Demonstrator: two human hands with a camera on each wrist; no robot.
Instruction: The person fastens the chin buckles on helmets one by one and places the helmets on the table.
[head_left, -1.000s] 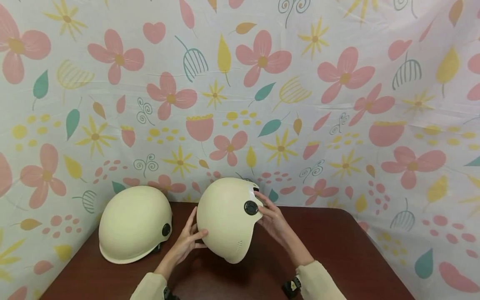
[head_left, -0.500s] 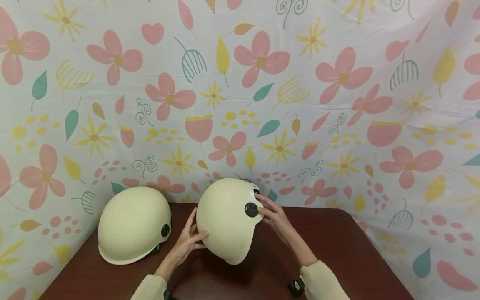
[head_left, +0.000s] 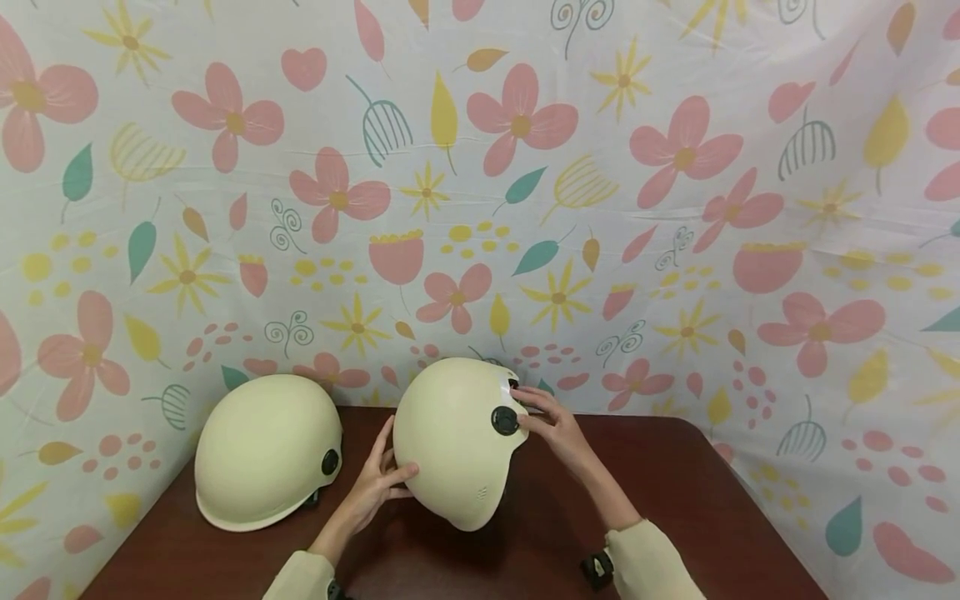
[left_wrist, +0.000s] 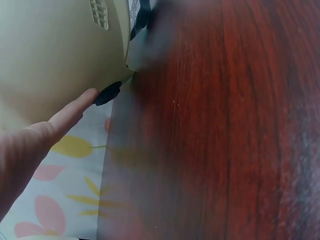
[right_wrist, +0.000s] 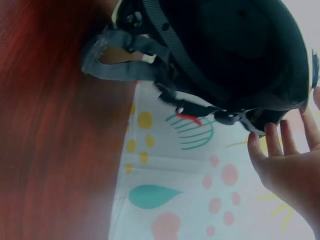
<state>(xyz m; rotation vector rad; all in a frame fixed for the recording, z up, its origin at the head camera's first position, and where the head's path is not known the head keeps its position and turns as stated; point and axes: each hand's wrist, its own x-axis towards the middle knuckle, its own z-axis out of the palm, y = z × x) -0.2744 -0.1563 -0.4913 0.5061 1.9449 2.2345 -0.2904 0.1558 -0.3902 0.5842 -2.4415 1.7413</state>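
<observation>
Lower center: left hand point(head_left: 372, 486) and right hand point(head_left: 557, 428) grip a cream helmet point(head_left: 448, 440); barely shifted, it seems steadily held.

Dark red-brown table point(head_left: 697, 492), wood grain, far right corner rounded. White cloth point(head_left: 450, 196) behind the far edge and along both sides, creased at right, printed with pink flowers point(head_left: 519, 125), yellow leaves point(head_left: 444, 108), teal leaves point(head_left: 77, 172). Light looks soft; can't tell from where.
</observation>
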